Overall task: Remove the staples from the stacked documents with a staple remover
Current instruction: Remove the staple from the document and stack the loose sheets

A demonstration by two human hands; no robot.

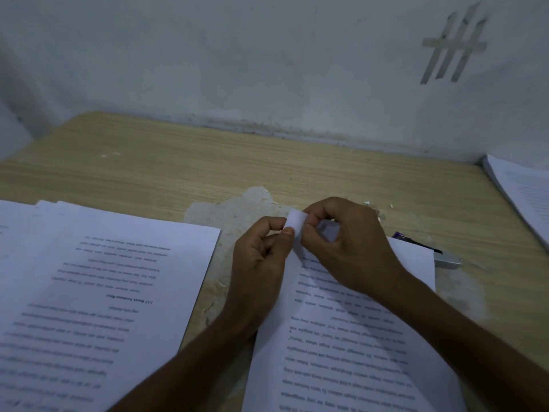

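Nearest me, a printed document (341,352) lies on the tabletop (148,168), with both forearms reaching over it. To its left, apart from it, sits a loose stack of printed sheets (104,278). My hands meet at the document's far left corner (297,223), which is lifted off the tabletop and bent over. The left hand (261,257) pinches that corner between thumb and forefinger, with the other fingers curled in. The right hand (347,248) nips the same corner from the other side, fingers bent. Just behind the document's far right edge, a purple and silver tool (445,258) lies partly hidden; I cannot tell whether it is the staple remover. Further right, another paper stack (528,197) lies at the tabletop's edge. Behind it all is a wall (267,69) with crossed tape strips (454,46).
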